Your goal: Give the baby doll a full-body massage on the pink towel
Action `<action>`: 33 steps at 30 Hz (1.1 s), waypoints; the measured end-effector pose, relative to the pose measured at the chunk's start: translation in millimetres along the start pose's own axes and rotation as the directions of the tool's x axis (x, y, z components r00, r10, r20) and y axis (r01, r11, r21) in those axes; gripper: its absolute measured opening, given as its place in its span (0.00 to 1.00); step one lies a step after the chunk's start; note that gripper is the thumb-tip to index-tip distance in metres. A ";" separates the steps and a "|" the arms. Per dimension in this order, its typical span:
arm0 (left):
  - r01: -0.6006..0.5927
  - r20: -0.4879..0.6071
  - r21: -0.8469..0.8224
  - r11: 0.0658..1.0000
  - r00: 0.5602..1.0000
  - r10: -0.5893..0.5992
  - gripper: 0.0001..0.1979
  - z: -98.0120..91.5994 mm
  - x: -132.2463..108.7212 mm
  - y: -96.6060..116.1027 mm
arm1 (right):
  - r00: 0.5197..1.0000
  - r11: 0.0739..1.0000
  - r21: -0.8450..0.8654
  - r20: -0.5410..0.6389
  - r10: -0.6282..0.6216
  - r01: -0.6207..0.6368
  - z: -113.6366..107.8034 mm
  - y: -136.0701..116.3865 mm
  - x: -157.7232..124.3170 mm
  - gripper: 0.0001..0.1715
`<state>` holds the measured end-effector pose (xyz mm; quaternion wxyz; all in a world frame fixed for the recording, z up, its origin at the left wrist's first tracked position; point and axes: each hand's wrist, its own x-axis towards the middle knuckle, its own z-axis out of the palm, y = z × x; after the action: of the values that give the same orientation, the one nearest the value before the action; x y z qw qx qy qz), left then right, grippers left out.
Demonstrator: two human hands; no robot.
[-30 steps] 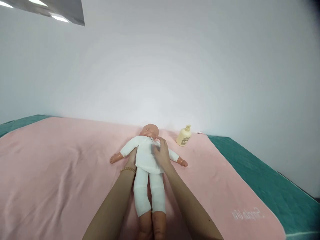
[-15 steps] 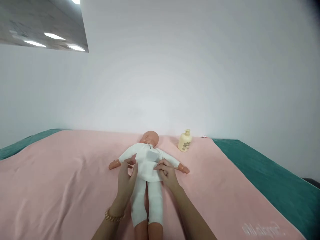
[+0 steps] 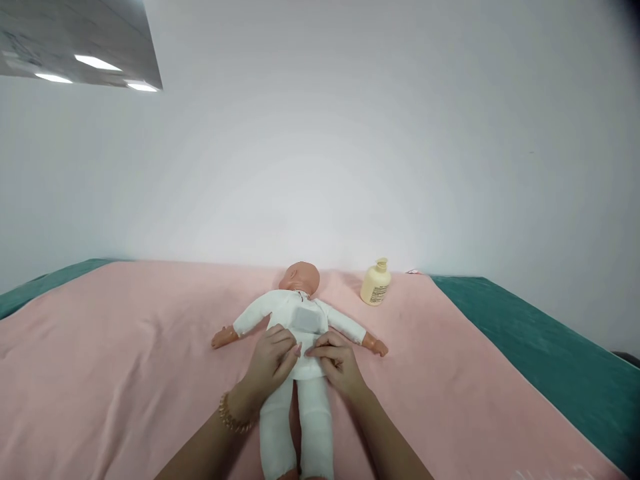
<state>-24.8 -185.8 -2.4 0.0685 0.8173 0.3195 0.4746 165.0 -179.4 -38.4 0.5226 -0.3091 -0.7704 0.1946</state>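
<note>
A baby doll (image 3: 280, 307) with a white cloth body and tan plastic head and hands lies with its arms spread, its head away from me. A grey rectangular patch (image 3: 306, 321) sits on its upper torso. My left hand (image 3: 273, 357), a beaded bracelet on its wrist, rests on the left of the doll's lower torso, fingers curled and thumb close to the index finger. Opposite it, my right hand (image 3: 337, 360) pinches at the white cloth with thumb and fingers. Whether a fold of cloth is between the fingertips is hard to see.
A pale yellow pump bottle (image 3: 376, 283) stands on the pink blanket (image 3: 450, 387), right of the doll's head. Green cloth (image 3: 540, 347) shows beyond the blanket on both sides. A white wall (image 3: 320, 147) rises right behind.
My left hand has come inward onto the doll's torso, and its fingers have closed. My right hand has shifted slightly lower along the torso. The view has moved a little.
</note>
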 end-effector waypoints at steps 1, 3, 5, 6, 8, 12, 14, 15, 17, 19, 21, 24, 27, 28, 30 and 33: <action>-0.025 0.014 -0.026 0.999 1.000 0.026 0.16 -0.9 -1.9 -2.4 | 1.000 1.000 -0.003 0.011 0.009 -0.009 0.1 0.6 0.1 0.22; -0.073 0.042 -0.066 0.995 0.996 0.076 0.16 -2.1 -3.5 -7.0 | 0.999 1.000 -0.008 0.036 0.020 -0.020 -0.5 1.4 0.3 0.22; -0.095 0.085 -0.070 0.993 0.991 0.101 0.16 -1.8 -3.3 -10.8 | 0.998 1.000 -0.012 0.054 0.029 -0.029 -0.8 2.0 0.5 0.22; -0.095 0.115 -0.062 0.994 0.988 0.102 0.17 -1.2 -3.0 -12.4 | 0.998 0.999 -0.017 0.062 0.030 -0.029 -0.5 2.2 0.6 0.23; -0.072 0.171 -0.044 0.996 0.982 0.079 0.19 0.4 -2.3 -15.2 | 0.996 0.999 -0.036 0.075 0.039 -0.036 1.1 2.3 1.1 0.23; 0.008 0.216 -0.047 0.999 0.976 0.003 0.22 2.3 -2.6 -18.9 | 0.995 0.996 -0.068 0.073 0.070 -0.065 6.7 2.5 1.7 0.22; 0.041 0.212 -0.072 0.997 0.977 -0.025 0.22 2.3 -3.3 -19.4 | 0.996 0.995 -0.070 0.052 0.068 -0.064 8.4 2.3 1.3 0.21; 0.056 0.205 -0.091 0.994 0.978 -0.037 0.22 2.1 -3.6 -19.2 | 0.998 0.996 -0.076 0.039 0.054 -0.051 8.6 2.0 1.0 0.21; 0.090 0.170 -0.137 0.986 0.983 -0.066 0.20 1.0 -3.8 -17.8 | 1.000 0.994 -0.108 0.006 0.008 -0.007 7.7 0.7 0.4 0.22; 0.129 0.120 -0.185 0.974 0.987 -0.108 0.19 -0.8 -3.7 -15.9 | 0.999 0.989 -0.144 -0.030 -0.035 0.031 5.5 -1.1 0.3 0.23; 0.161 0.080 -0.223 0.961 0.986 -0.147 0.17 -2.8 -3.6 -14.4 | 0.997 0.990 -0.140 -0.058 -0.044 0.036 3.0 -2.9 0.8 0.23; 0.193 0.054 -0.242 0.951 0.981 -0.185 0.16 -4.5 -3.8 -14.5 | 0.998 0.995 -0.094 -0.064 -0.019 0.013 0.3 -4.2 2.1 0.23; 0.200 0.066 -0.226 0.953 0.980 -0.190 0.15 -4.1 -3.8 -16.6 | 0.999 0.997 -0.079 -0.052 -0.003 -0.002 -1.2 -3.0 2.7 0.23; 0.198 0.079 -0.219 0.955 0.980 -0.185 0.14 -3.8 -3.5 -17.2 | 0.999 0.997 -0.079 -0.047 -0.004 0.000 -1.4 -2.2 2.8 0.23; 0.198 0.112 -0.210 0.957 0.978 -0.178 0.13 -3.6 -2.3 -17.9 | 0.999 0.997 -0.075 -0.038 -0.008 0.005 -1.6 -0.5 2.7 0.22; 0.214 0.161 -0.208 0.954 0.970 -0.183 0.13 -4.8 0.5 -17.4 | 0.999 0.998 -0.056 -0.017 0.039 -0.040 -1.5 1.5 2.9 0.21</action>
<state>-36.6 -172.7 -6.7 0.2296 0.7993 0.3391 0.4398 166.0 -176.4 -36.8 0.5158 -0.3404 -0.7652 0.1804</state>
